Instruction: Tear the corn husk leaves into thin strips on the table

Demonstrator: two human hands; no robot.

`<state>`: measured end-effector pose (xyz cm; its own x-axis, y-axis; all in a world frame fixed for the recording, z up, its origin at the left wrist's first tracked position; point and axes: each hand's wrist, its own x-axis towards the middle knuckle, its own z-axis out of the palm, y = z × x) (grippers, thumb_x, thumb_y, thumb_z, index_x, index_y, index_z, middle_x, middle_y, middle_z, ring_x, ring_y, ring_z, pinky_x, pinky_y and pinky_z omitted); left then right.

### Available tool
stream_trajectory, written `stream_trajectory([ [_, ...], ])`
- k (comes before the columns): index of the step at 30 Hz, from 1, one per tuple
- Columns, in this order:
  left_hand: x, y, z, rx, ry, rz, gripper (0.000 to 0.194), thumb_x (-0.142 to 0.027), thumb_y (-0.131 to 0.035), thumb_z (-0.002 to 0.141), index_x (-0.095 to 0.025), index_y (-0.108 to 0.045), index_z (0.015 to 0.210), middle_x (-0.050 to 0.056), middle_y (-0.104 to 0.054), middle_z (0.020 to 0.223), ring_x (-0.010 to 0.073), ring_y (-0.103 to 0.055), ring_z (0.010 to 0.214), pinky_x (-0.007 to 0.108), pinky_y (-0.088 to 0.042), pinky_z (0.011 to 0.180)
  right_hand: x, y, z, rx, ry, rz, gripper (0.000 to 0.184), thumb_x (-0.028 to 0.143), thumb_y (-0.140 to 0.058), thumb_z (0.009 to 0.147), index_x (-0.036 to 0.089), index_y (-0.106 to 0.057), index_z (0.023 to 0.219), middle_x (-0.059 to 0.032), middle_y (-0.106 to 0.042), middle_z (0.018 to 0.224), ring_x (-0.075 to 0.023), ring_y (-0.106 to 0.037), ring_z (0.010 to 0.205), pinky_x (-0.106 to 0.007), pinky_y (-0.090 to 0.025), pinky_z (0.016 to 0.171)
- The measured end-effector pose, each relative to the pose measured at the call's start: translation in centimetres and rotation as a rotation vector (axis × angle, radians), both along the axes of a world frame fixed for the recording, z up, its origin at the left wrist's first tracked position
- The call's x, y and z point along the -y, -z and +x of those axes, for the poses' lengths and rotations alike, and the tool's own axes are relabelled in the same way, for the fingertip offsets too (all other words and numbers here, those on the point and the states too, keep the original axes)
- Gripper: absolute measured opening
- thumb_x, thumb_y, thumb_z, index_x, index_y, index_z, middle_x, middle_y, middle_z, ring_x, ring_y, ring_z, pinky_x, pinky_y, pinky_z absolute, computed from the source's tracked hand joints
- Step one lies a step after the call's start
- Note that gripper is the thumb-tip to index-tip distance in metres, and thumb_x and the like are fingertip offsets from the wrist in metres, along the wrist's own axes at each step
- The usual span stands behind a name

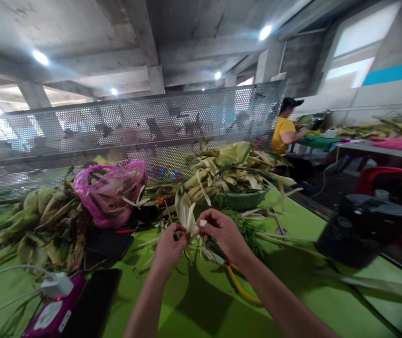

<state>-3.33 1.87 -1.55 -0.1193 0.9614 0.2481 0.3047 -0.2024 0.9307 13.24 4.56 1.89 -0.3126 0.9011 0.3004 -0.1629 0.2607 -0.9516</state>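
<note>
My left hand [172, 240] is closed in a pinch around the base of a pale corn husk [187, 217], whose strips stand up between my hands. My right hand [225, 233] is just to its right, fingers pinched on a small whitish piece [203, 223] that looks like husk. Whether that piece is joined to the husk in my left hand, I cannot tell. Behind my hands a large heap of corn husks [236, 164] spills over a green basket [245, 199]. Thin green strands [252, 237] lie beside my right wrist.
A pink plastic bag [111, 192] and more husks [46, 211] lie left on the green table [144, 286]. Nearby are a dark phone [111, 244], a purple power strip [53, 314], yellow-handled pliers or scissors [239, 284] and a black pot-like container [361, 227]. A person [283, 129] works beyond a perforated screen.
</note>
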Motion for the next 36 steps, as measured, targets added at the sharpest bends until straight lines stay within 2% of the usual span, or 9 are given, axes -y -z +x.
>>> stream_trajectory([
  [2, 0.1, 0.0, 0.0, -0.038, 0.021, 0.025, 0.013, -0.029, -0.060, 0.075, -0.017, -0.059, 0.080, 0.000, -0.058, 0.067, 0.0129, -0.048, 0.058, 0.022, -0.034, 0.054, 0.2, -0.2, 0.1, 0.188, 0.005, 0.199, 0.006, 0.024, -0.064, 0.080, 0.019, -0.067, 0.079, -0.0001, -0.061, 0.070, -0.0132, -0.054, 0.064, -0.024, -0.042, 0.060],
  [5, 0.2, -0.1, 0.3, -0.083, 0.006, 0.022, 0.010, -0.025, -0.060, 0.074, -0.018, -0.055, 0.079, -0.001, -0.058, 0.067, 0.0129, -0.049, 0.058, 0.022, -0.034, 0.055, 0.7, -0.7, 0.2, 0.447, 0.000, 0.452, 0.019, 0.014, -0.054, 0.085, 0.020, -0.071, 0.092, -0.0034, -0.062, 0.084, -0.0160, -0.057, 0.080, -0.026, -0.042, 0.073],
  [9, 0.2, -0.2, 0.5, -0.129, -0.027, 0.002, 0.009, -0.020, -0.059, 0.073, -0.019, -0.053, 0.079, 0.000, -0.060, 0.073, 0.0142, -0.052, 0.065, 0.024, -0.037, 0.060, 1.6, -1.7, 0.1, 0.692, -0.009, 0.585, 0.031, 0.012, -0.046, 0.090, 0.021, -0.066, 0.112, -0.0057, -0.059, 0.090, -0.0180, -0.055, 0.086, -0.028, -0.042, 0.076],
  [11, 0.3, -0.2, 0.4, -0.126, -0.019, 0.004, 0.007, -0.020, -0.056, 0.075, -0.019, -0.052, 0.080, 0.000, -0.059, 0.073, 0.0140, -0.051, 0.064, 0.024, -0.037, 0.060, 1.7, -1.8, 0.1, 0.732, -0.012, 0.624, 0.029, 0.017, -0.045, 0.093, 0.021, -0.065, 0.114, -0.0063, -0.059, 0.091, -0.0185, -0.054, 0.087, -0.028, -0.042, 0.075],
  [14, 0.4, -0.1, 0.3, -0.143, -0.009, 0.028, 0.010, -0.022, -0.058, 0.074, -0.020, -0.050, 0.079, -0.001, -0.057, 0.071, 0.0138, -0.049, 0.064, 0.024, -0.036, 0.060, 1.6, -1.5, -0.1, 0.699, 0.009, 0.640, 0.023, 0.024, -0.048, 0.094, 0.021, -0.069, 0.102, -0.0051, -0.061, 0.084, -0.0185, -0.055, 0.085, -0.027, -0.042, 0.074],
  [18, 0.4, -0.2, 0.4, -0.153, -0.017, 0.013, 0.014, -0.026, -0.061, 0.073, -0.020, -0.050, 0.078, -0.002, -0.055, 0.068, 0.0135, -0.048, 0.063, 0.024, -0.035, 0.060, 1.2, -0.6, -0.3, 0.675, 0.111, 0.618, 0.014, 0.020, -0.056, 0.089, 0.019, -0.069, 0.083, -0.0032, -0.063, 0.079, -0.0169, -0.056, 0.080, -0.025, -0.040, 0.071],
  [25, 0.5, -0.5, 0.7, -0.144, -0.029, -0.027, 0.012, -0.028, -0.058, 0.076, -0.020, -0.050, 0.076, -0.003, -0.054, 0.065, 0.0128, -0.048, 0.059, 0.023, -0.034, 0.057, 1.0, 0.1, -0.2, 0.785, 0.268, 0.734, 0.010, 0.017, -0.056, 0.086, 0.018, -0.062, 0.078, -0.0004, -0.059, 0.074, -0.0139, -0.053, 0.070, -0.024, -0.036, 0.064],
  [30, 0.9, -0.3, 0.6, -0.223, -0.022, 0.033, 0.012, -0.029, -0.057, 0.077, -0.020, -0.049, 0.077, -0.003, -0.054, 0.064, 0.0127, -0.047, 0.057, 0.023, -0.031, 0.054, 1.1, 0.0, -0.3, 0.881, 0.285, 0.830, 0.009, 0.017, -0.057, 0.086, 0.018, -0.061, 0.077, -0.0014, -0.060, 0.075, -0.0152, -0.053, 0.070, -0.026, -0.034, 0.065],
  [36, 1.2, -0.4, 0.8, -0.330, -0.057, 0.116, 0.008, -0.022, -0.057, 0.074, -0.021, -0.049, 0.075, -0.003, -0.052, 0.063, 0.0126, -0.045, 0.056, 0.023, -0.028, 0.054, 1.1, -0.2, -0.2, 0.931, 0.179, 0.850, 0.010, 0.018, -0.055, 0.088, 0.017, -0.062, 0.081, -0.0043, -0.062, 0.078, -0.0170, -0.055, 0.074, -0.027, -0.036, 0.066],
])
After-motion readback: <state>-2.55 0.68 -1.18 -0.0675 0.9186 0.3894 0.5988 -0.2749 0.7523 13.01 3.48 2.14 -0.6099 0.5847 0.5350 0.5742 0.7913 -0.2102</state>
